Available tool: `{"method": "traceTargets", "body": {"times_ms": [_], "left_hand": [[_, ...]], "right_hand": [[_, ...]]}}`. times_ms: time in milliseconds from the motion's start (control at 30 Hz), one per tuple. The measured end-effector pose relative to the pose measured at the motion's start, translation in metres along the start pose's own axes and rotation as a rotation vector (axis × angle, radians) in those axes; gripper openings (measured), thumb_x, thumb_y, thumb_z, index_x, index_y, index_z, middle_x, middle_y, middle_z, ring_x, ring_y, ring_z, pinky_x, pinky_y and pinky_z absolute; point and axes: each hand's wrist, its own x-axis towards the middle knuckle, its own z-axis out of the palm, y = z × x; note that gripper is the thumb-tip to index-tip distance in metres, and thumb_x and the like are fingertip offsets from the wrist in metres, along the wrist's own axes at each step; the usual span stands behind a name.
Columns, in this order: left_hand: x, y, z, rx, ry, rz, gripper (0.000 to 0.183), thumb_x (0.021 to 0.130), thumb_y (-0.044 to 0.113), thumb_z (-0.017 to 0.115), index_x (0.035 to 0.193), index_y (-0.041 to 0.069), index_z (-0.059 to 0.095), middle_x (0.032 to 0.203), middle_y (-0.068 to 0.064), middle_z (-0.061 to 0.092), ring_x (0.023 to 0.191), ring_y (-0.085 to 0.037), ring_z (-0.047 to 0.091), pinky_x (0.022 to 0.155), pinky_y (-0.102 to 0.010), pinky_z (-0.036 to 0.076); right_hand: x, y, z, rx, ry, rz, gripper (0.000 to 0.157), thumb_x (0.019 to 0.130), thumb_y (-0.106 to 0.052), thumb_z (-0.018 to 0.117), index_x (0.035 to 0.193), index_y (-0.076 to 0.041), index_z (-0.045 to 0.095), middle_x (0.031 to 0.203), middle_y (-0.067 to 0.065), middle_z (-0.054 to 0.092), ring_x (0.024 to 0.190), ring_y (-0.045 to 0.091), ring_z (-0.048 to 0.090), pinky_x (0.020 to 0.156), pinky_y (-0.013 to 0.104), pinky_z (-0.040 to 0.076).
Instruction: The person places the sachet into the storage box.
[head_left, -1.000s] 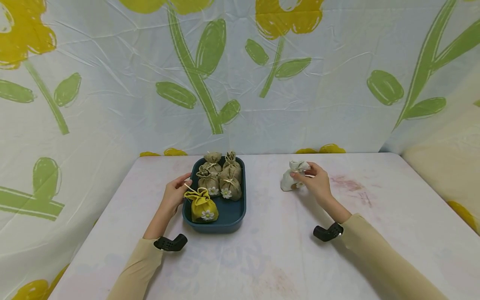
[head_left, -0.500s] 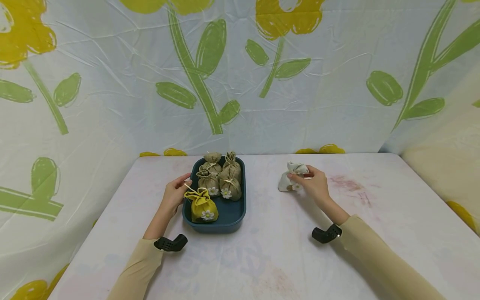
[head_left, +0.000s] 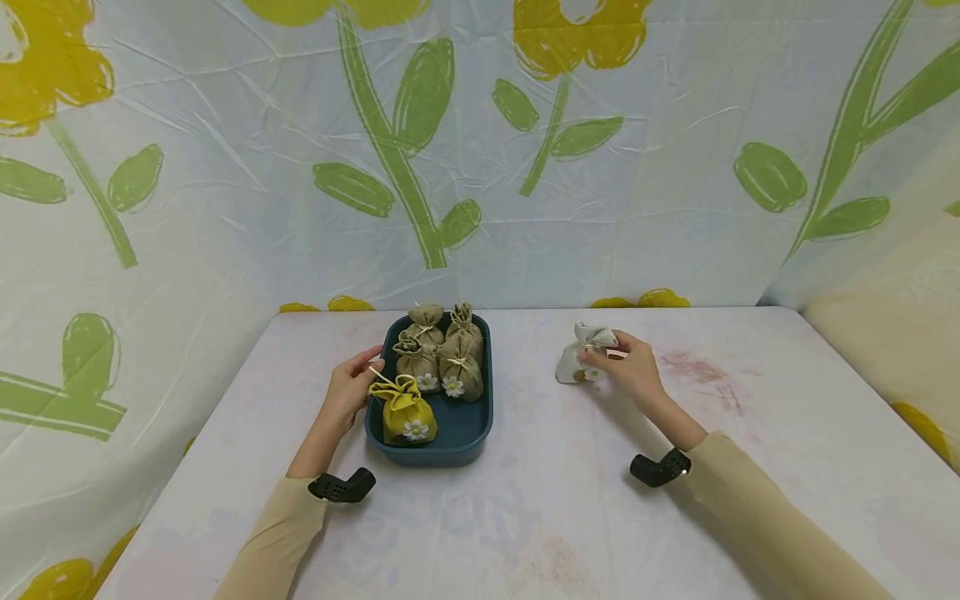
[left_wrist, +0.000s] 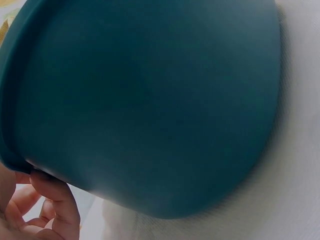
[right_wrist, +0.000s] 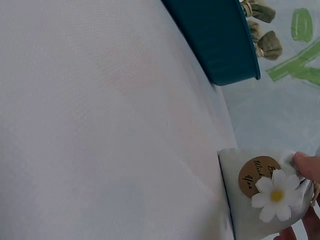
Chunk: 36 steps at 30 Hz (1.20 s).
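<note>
My left hand (head_left: 349, 388) grips the left rim of a dark blue rectangular tub (head_left: 463, 423). In the left wrist view its curled fingers (left_wrist: 59, 202) sit under the lip of the tub. Inside, several brown drawstring pouches (head_left: 460, 377) stand at the far end, and a yellow drawstring pouch (head_left: 407, 414) with a white flower is at the near left. Off to the right, my right hand (head_left: 636, 367) pinches a white drawstring pouch (head_left: 570, 363) just below its gathered top. The right wrist view shows that pouch's white daisy (right_wrist: 276, 195) and round brown tag (right_wrist: 252, 175), its base at the tabletop.
A pale cloth (head_left: 480, 533) covers the table. Behind it hangs a flower-printed curtain (head_left: 570, 233), which also closes off both sides. A black wrist camera (head_left: 342, 485) sits on the left wrist, another black camera (head_left: 660, 468) on the right.
The white pouch and my right hand have shifted slightly left since a second ago. The left hand and the tub with its pouches have stayed in place.
</note>
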Motion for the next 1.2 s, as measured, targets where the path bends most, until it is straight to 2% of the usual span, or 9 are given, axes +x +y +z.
{"method": "traceTargets", "body": {"times_ms": [133, 433, 500, 567, 667, 733, 967, 1200], "left_hand": [[0.0010, -0.0003, 0.0006, 0.004, 0.006, -0.007, 0.044, 0.100, 0.026, 0.051, 0.143, 0.017, 0.047, 0.113, -0.008, 0.054, 0.065, -0.003, 0.045, 0.051, -0.018, 0.039], [0.0020, -0.0008, 0.0009, 0.008, 0.009, -0.010, 0.044, 0.100, 0.025, 0.051, 0.143, 0.016, 0.048, 0.110, -0.007, 0.054, 0.062, -0.004, 0.043, 0.050, -0.018, 0.037], [0.0018, -0.0007, 0.0005, 0.009, 0.008, -0.009, 0.044, 0.100, 0.025, 0.051, 0.143, 0.016, 0.047, 0.111, -0.008, 0.054, 0.063, -0.004, 0.044, 0.050, -0.018, 0.038], [0.0015, -0.0006, 0.0002, 0.011, 0.005, -0.008, 0.044, 0.100, 0.025, 0.051, 0.143, 0.016, 0.047, 0.113, -0.009, 0.054, 0.065, -0.004, 0.045, 0.050, -0.019, 0.039], [0.0010, -0.0004, -0.0002, 0.011, 0.002, -0.010, 0.045, 0.100, 0.025, 0.052, 0.143, 0.016, 0.046, 0.115, -0.010, 0.054, 0.065, -0.004, 0.046, 0.051, -0.019, 0.040], [0.0008, -0.0003, -0.0002, 0.010, 0.001, -0.010, 0.045, 0.100, 0.024, 0.052, 0.144, 0.015, 0.046, 0.116, -0.010, 0.054, 0.065, -0.003, 0.046, 0.050, -0.019, 0.039], [0.0011, -0.0006, 0.0002, 0.008, 0.000, -0.012, 0.045, 0.100, 0.025, 0.052, 0.144, 0.016, 0.046, 0.117, -0.010, 0.054, 0.067, -0.004, 0.047, 0.052, -0.018, 0.040], [0.0016, -0.0016, -0.0004, -0.002, 0.000, -0.009, 0.045, 0.100, 0.025, 0.051, 0.144, 0.016, 0.046, 0.115, -0.009, 0.055, 0.062, -0.002, 0.045, 0.050, -0.018, 0.039]], "right_hand": [[0.0008, 0.0010, -0.0032, 0.003, -0.031, -0.015, 0.061, 0.085, -0.029, 0.073, 0.135, 0.000, 0.051, 0.132, 0.023, 0.055, 0.119, 0.037, 0.055, 0.084, 0.018, 0.043], [0.0015, 0.0038, -0.0066, 0.035, -0.069, -0.064, 0.057, 0.087, -0.025, 0.072, 0.134, 0.000, 0.052, 0.132, 0.023, 0.056, 0.118, 0.035, 0.057, 0.081, 0.010, 0.043], [0.0017, 0.0047, -0.0069, 0.035, -0.069, -0.065, 0.056, 0.087, -0.025, 0.072, 0.134, 0.000, 0.053, 0.131, 0.022, 0.057, 0.114, 0.027, 0.060, 0.081, 0.010, 0.043], [0.0022, 0.0056, -0.0067, 0.036, -0.067, -0.065, 0.056, 0.086, -0.025, 0.073, 0.133, -0.001, 0.054, 0.130, 0.022, 0.058, 0.106, 0.014, 0.063, 0.081, 0.010, 0.044], [0.0034, 0.0073, -0.0059, 0.030, -0.051, -0.069, 0.056, 0.085, -0.025, 0.074, 0.132, -0.001, 0.055, 0.128, 0.022, 0.059, 0.092, -0.007, 0.058, 0.079, 0.011, 0.044], [0.0039, 0.0073, -0.0055, 0.035, -0.028, -0.073, 0.055, 0.084, -0.024, 0.075, 0.130, 0.000, 0.057, 0.126, 0.023, 0.060, 0.084, -0.013, 0.056, 0.077, 0.011, 0.045], [0.0045, 0.0036, -0.0036, 0.029, 0.058, -0.090, 0.049, 0.081, -0.020, 0.077, 0.121, 0.003, 0.062, 0.116, 0.027, 0.064, 0.074, -0.013, 0.057, 0.070, 0.012, 0.046], [0.0051, 0.0027, -0.0004, -0.036, 0.099, -0.105, 0.045, 0.080, -0.023, 0.079, 0.115, 0.001, 0.066, 0.106, 0.021, 0.068, 0.072, -0.011, 0.056, 0.066, 0.012, 0.047]]}}
